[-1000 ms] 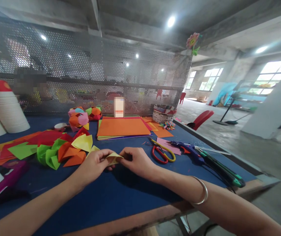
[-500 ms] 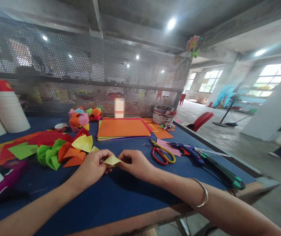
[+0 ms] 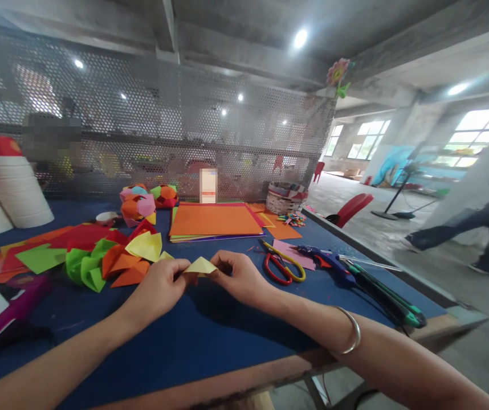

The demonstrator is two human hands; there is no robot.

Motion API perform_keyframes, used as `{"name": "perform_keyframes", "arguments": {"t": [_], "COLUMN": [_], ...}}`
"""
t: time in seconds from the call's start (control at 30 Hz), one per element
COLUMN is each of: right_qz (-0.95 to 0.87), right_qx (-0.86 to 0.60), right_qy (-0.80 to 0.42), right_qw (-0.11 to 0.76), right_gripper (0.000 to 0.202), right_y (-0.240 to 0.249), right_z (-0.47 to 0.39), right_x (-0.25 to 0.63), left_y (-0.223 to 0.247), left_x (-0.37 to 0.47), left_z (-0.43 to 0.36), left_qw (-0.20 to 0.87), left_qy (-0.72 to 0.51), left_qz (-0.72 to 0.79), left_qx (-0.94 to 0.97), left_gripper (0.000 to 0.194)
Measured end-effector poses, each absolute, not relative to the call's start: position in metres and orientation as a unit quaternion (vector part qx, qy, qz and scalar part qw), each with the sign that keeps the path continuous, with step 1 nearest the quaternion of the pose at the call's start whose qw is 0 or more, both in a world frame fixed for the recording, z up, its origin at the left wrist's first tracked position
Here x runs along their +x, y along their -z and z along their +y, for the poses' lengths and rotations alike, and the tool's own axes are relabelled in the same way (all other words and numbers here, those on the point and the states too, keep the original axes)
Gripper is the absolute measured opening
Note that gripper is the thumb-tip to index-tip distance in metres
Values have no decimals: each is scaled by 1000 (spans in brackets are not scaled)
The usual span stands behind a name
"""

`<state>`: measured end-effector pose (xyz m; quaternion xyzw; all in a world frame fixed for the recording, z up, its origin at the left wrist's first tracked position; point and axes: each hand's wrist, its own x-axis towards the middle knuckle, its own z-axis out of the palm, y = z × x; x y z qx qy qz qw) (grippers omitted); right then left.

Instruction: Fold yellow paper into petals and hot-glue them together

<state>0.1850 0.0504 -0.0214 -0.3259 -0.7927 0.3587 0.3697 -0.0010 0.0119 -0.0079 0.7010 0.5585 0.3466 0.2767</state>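
Above the blue tabletop, a small folded piece of pale yellow paper (image 3: 202,266) is stretched between my two hands, its peak pointing up. My left hand (image 3: 168,285) pinches its left corner. The right corner sits between the thumb and fingers of my right hand (image 3: 241,278). Just beyond my left hand lie folded paper pieces: a yellow one (image 3: 145,246), orange ones (image 3: 125,265) and green ones (image 3: 85,266). To the right of my right hand are scissors (image 3: 284,269) with one red and one yellow handle.
A stack of coloured paper (image 3: 216,221) lies ahead, near a woven basket (image 3: 286,197). At right rest a blue glue gun (image 3: 327,262) and a green-and-black tool (image 3: 385,296). Paper cups (image 3: 13,188) and a purple tape dispenser (image 3: 7,319) stand left. A person's legs (image 3: 471,225) show beyond the table.
The yellow paper has risen slightly and turned so its peak shows more fully. My right hand has lifted a little. A person's legs have come further into view at right.
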Motion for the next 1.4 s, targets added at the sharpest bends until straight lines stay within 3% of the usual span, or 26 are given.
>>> {"name": "perform_keyframes", "arguments": {"t": [0.2, 0.53, 0.77, 1.1, 1.4], "right_qz": [-793, -790, -781, -714, -711], "right_qx": [-317, -356, -360, -340, -330], "right_qy": [-356, -354, -390, -486, -499], "right_qw": [379, 351, 330, 373, 371], "right_gripper": [26, 12, 16, 26, 34], "right_y": [19, 19, 23, 20, 22], "right_z": [52, 59, 63, 64, 64], "right_x": [188, 189, 190, 192, 190], "left_y": [-1, 3, 4, 6, 2], "left_x": [0, -4, -8, -6, -5], "left_z": [9, 14, 15, 17, 17], "left_qw": [265, 329, 308, 355, 383], "left_qy": [-359, -350, -339, -358, -372], "left_qz": [582, 563, 570, 519, 542], "left_qx": [680, 672, 682, 690, 649], "left_gripper": [30, 25, 26, 31, 37]}}
